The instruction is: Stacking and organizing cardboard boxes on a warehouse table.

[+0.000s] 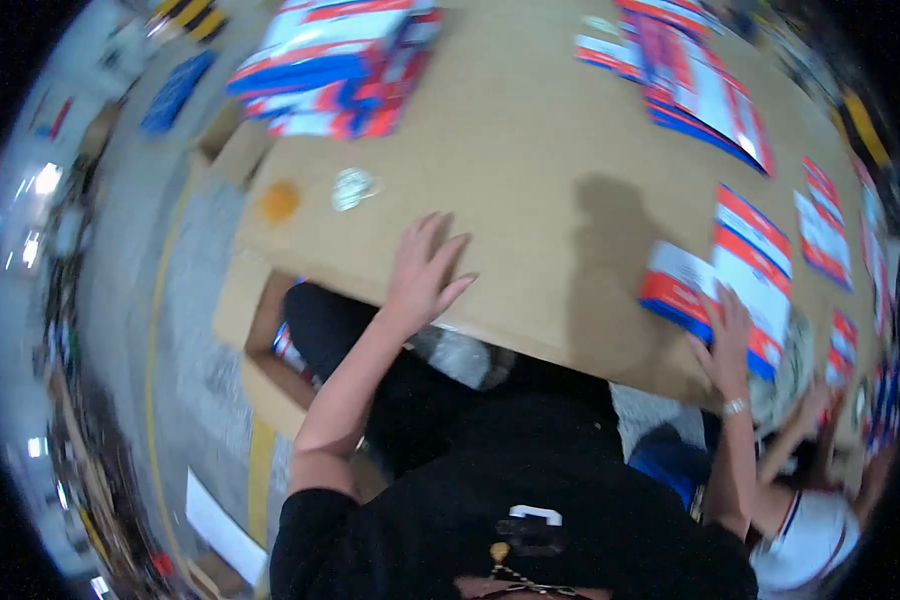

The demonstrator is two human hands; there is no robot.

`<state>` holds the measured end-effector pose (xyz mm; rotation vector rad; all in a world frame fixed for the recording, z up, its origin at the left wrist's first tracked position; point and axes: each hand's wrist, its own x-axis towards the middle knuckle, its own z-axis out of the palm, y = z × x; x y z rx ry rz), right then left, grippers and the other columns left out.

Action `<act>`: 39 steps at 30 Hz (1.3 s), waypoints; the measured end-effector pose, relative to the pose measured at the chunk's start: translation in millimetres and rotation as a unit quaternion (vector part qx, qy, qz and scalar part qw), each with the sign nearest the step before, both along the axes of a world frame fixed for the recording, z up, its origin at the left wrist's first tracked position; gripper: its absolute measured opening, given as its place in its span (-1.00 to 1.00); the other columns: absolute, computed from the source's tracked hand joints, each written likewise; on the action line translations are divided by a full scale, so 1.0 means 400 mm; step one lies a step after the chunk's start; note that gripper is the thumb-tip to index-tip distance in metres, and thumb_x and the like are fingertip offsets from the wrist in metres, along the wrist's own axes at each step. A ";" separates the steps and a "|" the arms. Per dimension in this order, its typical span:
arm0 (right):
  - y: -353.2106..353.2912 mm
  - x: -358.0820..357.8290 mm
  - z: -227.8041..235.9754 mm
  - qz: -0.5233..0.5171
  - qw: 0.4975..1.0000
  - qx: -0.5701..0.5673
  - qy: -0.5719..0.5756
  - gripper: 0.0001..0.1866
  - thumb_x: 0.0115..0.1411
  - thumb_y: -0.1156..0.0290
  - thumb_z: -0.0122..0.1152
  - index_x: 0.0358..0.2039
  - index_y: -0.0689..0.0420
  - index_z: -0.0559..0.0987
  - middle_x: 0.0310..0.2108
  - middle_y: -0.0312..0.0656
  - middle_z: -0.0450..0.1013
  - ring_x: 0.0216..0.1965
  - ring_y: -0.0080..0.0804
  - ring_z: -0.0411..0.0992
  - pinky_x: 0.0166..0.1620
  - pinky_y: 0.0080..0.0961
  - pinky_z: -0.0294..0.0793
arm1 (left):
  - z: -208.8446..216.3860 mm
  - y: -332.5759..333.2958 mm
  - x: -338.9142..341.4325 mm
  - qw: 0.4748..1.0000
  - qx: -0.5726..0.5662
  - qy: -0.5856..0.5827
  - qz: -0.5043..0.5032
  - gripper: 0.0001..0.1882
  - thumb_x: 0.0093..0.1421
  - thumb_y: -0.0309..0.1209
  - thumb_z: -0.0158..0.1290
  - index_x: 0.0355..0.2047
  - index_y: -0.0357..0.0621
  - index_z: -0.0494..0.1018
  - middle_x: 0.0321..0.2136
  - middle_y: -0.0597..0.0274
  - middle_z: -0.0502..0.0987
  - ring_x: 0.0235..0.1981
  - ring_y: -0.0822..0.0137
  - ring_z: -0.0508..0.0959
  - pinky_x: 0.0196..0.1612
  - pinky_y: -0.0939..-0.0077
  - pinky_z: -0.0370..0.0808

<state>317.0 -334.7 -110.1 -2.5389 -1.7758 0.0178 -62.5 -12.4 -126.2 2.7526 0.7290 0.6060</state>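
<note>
My left hand [425, 272] is over the near edge of the brown cardboard-topped table [480, 180], fingers spread and holding nothing. Farther right, my right hand [727, 338] is at the corner of a small red, white and blue flat packet [678, 282]. Its fingers lie over the packet's right side, and the thumb is by the lower edge. Partly beside that hand lies a longer packet [753, 262] in the same colours. Motion blur hides the exact grip.
A stack of similar packets [335, 60] stands far left, another pile [695, 85] far right. Near the left edge are a pale round bundle [352, 188] and an orange spot [279, 201]. An open carton [260, 385] is below left. A co-worker's arm [790, 440] reaches in at right.
</note>
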 end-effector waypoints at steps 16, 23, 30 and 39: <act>0.244 -0.374 -0.052 0.250 0.948 0.066 0.188 -0.24 -0.10 0.27 0.44 0.17 -0.07 0.39 0.28 -0.01 0.12 0.31 0.06 0.08 0.29 -0.01 0.10 | -0.112 0.395 -0.173 0.958 0.004 -0.124 0.257 -0.46 0.04 -0.24 0.27 0.04 -0.08 0.44 -0.01 -0.07 0.42 0.06 -0.05 0.41 0.09 0.16 0.40; 0.203 -0.339 -0.054 0.233 0.949 0.066 0.202 -0.32 -0.02 0.22 0.39 0.14 0.00 0.40 0.25 0.01 0.15 0.29 0.02 0.10 0.27 0.00 0.13 | -0.161 0.460 -0.092 0.962 0.035 -0.159 0.219 -0.67 0.03 -0.57 0.02 -0.16 -0.10 0.56 -0.11 -0.03 0.52 -0.03 -0.04 0.48 0.06 0.19 0.42; 0.231 -0.327 -0.094 0.260 0.929 0.131 0.228 -0.35 0.10 0.11 0.29 0.20 -0.05 0.34 0.27 0.03 0.10 0.31 0.04 0.05 0.29 -0.01 0.09 | -0.155 0.509 -0.211 0.970 0.029 -0.104 0.217 -0.68 0.24 -0.26 0.09 -0.10 -0.23 0.52 -0.04 -0.05 0.49 -0.01 0.00 0.49 0.06 0.24 0.43; 0.161 -0.080 0.069 0.047 0.992 0.110 0.035 -0.06 -0.14 -0.07 0.45 0.28 -0.22 0.27 0.32 0.11 -0.02 0.33 0.16 -0.04 0.31 0.07 -0.01 | -0.130 0.472 -0.154 0.956 0.157 -0.115 0.221 -0.58 0.26 -0.23 0.07 0.05 -0.20 0.43 0.07 -0.14 0.38 0.08 -0.07 0.42 0.08 0.13 0.38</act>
